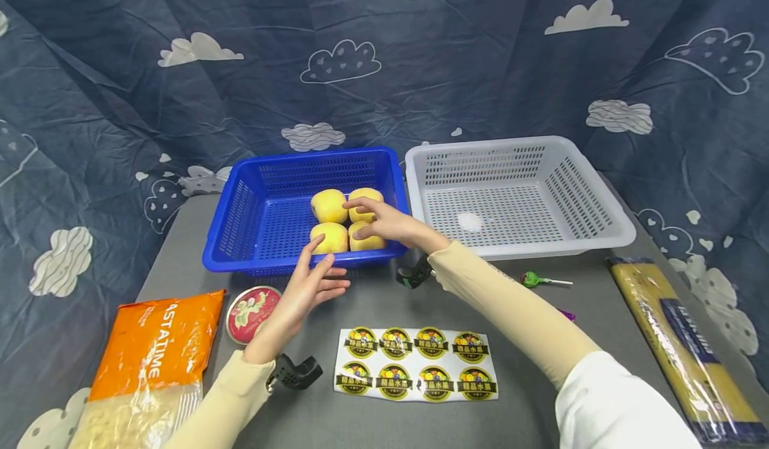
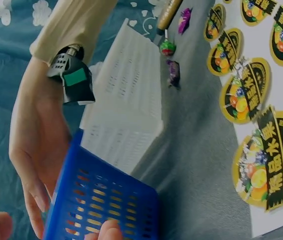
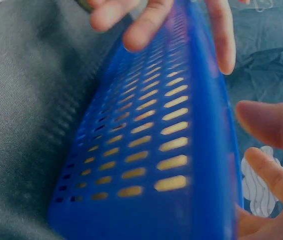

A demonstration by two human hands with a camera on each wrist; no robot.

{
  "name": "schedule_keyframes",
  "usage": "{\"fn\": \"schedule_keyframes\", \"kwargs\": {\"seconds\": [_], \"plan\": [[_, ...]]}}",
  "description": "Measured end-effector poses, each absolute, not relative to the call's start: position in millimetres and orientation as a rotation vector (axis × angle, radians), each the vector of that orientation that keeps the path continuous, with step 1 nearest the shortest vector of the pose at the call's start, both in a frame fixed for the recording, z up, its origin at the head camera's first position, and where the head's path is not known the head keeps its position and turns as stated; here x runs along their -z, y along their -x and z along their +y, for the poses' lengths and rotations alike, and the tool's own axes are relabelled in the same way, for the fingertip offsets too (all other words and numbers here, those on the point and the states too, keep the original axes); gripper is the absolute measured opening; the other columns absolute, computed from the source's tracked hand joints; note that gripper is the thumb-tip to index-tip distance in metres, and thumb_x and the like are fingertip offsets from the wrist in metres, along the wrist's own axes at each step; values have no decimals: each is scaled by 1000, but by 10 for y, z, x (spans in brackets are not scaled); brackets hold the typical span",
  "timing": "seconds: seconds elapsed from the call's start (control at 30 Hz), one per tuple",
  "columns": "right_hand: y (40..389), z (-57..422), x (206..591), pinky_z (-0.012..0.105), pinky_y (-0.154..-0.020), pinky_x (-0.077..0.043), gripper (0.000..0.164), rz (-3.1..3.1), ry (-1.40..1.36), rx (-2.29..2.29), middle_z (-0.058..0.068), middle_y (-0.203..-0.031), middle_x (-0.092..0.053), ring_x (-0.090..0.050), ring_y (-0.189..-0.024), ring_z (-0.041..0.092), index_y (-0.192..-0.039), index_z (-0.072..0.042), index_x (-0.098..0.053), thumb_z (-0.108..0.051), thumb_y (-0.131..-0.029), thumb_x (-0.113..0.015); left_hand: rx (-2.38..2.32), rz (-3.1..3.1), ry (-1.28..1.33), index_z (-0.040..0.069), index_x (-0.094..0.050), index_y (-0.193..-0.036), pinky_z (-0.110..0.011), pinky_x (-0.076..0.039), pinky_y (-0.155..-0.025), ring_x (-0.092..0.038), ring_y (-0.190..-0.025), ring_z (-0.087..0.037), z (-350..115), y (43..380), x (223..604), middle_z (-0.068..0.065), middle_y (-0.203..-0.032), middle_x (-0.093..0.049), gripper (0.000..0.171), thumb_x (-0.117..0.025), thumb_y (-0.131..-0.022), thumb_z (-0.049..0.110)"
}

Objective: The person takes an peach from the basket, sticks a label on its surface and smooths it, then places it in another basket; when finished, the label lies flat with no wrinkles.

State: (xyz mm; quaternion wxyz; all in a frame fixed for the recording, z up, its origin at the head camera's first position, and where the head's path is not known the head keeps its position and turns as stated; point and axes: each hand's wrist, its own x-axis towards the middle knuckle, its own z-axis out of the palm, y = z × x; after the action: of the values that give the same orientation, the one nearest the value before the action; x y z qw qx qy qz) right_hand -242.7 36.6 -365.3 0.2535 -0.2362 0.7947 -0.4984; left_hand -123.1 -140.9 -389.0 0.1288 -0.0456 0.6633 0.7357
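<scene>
Four yellow fruits [image 1: 330, 206] by right hand [image 1: 393, 225], "精品水果" stickers [image 1: 394, 343], "ASTATIME" bag [image 1: 147, 365]

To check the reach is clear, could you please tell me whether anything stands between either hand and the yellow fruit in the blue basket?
Nothing visible blocks the right hand, which appears above the yellow fruit. For the left hand, the blue basket's front wall stands between its lower fingers and the fruit.

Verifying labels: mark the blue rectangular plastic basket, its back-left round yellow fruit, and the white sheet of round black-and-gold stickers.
Blue basket [image 1: 285, 225]: head view, bare floor.
Back-left fruit [image 1: 328, 207]: head view, visible middle.
Sticker sheet [image 1: 415, 363]: head view, bare strip between rows.
</scene>
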Motion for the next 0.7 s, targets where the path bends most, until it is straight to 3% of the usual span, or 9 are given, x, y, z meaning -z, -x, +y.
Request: {"fn": "schedule_keyframes", "kwargs": {"seconds": [0.13,0.27,0.33,0.4,0.5,0.7], "plan": [[2416,286,3700,39,-93,-34,55,2222,587,1258,11,-137,-34,-32,-121,26,-128,-10,-46,0,-76,-62,-2188,1939,163,25,-14,-141,-44,-46,-84,-60,-91,-34,-1407,1264,3972,-34,-116,-43,52,-40,-97,26],[2417,237,3708,28,-68,-37,52,2311,590,1120,12,-119,-49,-45,-85,23,-119,-8,-53,9,-70,-58,-2225,1980,168,23,-17,-141,-47,-44,-84,-60,-90,-35,-1404,1292,4031,-35,-115,-43,48,-38,-98,22],[2415,217,3709,29,-67,-34,49,2397,646,1011,11,-111,-54,-42,-78,20,-114,-9,-57,9,-69,-57,-2238,1997,159,21,-18,-140,-48,-44,-84,-58,-94,-38,-1398,1295,4050,-35,-114,-44,46,-37,-98,20],[2407,202,3707,33,-73,-34,46,2483,701,898,10,-108,-57,-43,-81,21,-112,-9,-59,8,-69,-56,-2249,2002,155,21,-20,-140,-48,-44,-84,-55,-97,-42,-1390,1295,4062,-35,-114,-45,45,-37,-98,19],[2395,188,3701,40,-86,-28,45,2587,764,753,7,-113,-58,-44,-99,24,-114,-11,-60,5,-71,-58,-2262,2001,150,21,-20,-139,-49,-43,-85,-52,-101,-45,-1378,1294,4072,-34,-113,-46,45,-38,-98,18],[2408,202,3701,42,-88,-33,47,2657,846,715,6,-113,-60,-47,-102,27,-116,-10,-60,-2,-70,-67,-2276,1982,154,25,-22,-138,-49,-43,-86,-49,-104,-46,-1360,1288,4069,-32,-113,-47,44,-39,-98,18]]}}
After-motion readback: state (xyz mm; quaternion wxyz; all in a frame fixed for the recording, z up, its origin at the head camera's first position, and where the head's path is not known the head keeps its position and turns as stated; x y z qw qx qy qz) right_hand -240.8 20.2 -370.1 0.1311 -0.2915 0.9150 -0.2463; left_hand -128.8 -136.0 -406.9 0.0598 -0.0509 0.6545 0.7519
